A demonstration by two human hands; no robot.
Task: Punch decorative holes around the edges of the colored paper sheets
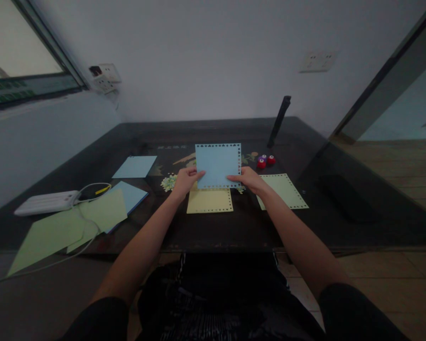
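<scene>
The left hand (186, 182) and right hand (251, 180) are grasping a blue sheet (218, 163) in their fingers (235, 178) over the table (206, 234); at its six o'clock a yellow sheet (209, 202) is lying, partly hidden.

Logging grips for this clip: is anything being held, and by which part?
A blue hole-edged sheet: the left hand grips its left edge, below the middle; the right hand grips its right edge, also below the middle.

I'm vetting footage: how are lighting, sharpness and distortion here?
Head view: dim, hazy light, the dark table near black at right; right-hand white wall socket soft; outer areas stretched; held square light-blue paper sheet shows its patterned border.
</scene>
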